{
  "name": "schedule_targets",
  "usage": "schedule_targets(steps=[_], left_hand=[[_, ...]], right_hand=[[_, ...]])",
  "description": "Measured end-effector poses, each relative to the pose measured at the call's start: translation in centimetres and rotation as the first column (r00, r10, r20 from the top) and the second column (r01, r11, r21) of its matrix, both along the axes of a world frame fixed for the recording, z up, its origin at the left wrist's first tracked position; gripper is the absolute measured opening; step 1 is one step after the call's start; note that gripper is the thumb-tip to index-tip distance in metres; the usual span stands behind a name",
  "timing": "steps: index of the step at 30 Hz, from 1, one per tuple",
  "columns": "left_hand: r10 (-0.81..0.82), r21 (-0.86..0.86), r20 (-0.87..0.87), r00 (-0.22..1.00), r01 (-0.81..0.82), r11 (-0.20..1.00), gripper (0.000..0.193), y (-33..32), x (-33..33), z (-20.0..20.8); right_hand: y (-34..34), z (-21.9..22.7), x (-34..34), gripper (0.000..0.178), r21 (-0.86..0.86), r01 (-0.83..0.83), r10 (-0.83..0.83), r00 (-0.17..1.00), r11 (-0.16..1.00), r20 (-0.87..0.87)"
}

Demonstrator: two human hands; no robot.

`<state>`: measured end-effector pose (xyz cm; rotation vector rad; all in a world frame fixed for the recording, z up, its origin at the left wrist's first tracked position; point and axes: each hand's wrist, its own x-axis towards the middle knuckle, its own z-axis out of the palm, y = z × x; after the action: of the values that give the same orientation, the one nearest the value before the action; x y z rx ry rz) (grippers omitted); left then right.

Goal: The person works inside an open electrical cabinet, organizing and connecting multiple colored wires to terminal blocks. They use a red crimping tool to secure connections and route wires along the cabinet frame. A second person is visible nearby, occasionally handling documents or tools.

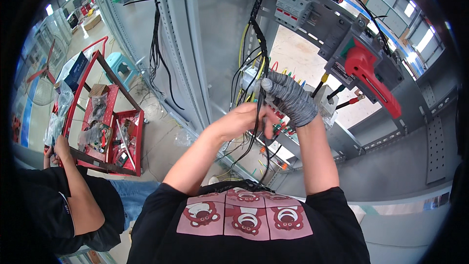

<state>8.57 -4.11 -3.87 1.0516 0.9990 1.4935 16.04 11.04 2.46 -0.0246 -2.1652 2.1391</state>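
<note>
My bare left hand [244,121] is closed beside the hanging black wires [253,139], its fingers curled round them. My right hand [292,99] wears a grey knitted glove. It pinches the black wire bundle [262,44] just above my left hand, thumb on the near side. The bundle comes down from the top of a grey metal cabinet, with yellow-green wires [243,44] running alongside. Behind my hands are small terminal parts with coloured wire ends, partly hidden by my fingers.
A red-handled switch [366,73] juts out at the right, with thick cables below it. A breaker block [292,11] sits above. Left of the cabinet post stand a red tool cart [139,142], a blue stool [119,67] and a fan [43,88]. A co-worker's arm [80,186] reaches toward the cart.
</note>
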Motion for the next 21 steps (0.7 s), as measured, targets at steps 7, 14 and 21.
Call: schedule_targets(steps=[7, 14, 21], left_hand=[[0.463, 0.154, -0.081, 0.883, -0.448, 0.881, 0.022, -1.1, 0.5, 0.7], [0.617, 0.208, 0.334, 0.712, -0.694, 0.689, 0.014, 0.1, 3.0, 0.1], [0.322, 0.206, 0.472, 0.821, -0.458, 0.865, 0.025, 1.3, 3.2, -0.2]], right_hand=[[-0.5, 0.0, -0.3, 0.019, -0.086, 0.019, -0.018, 1.000, 0.996, 0.014], [-0.3, -1.8, -1.6, 0.018, -0.145, 0.104, -0.102, 0.995, 0.984, 0.017], [0.1, -2.5, -2.4, 0.011, -0.096, 0.056, -0.061, 0.997, 0.994, -0.053]])
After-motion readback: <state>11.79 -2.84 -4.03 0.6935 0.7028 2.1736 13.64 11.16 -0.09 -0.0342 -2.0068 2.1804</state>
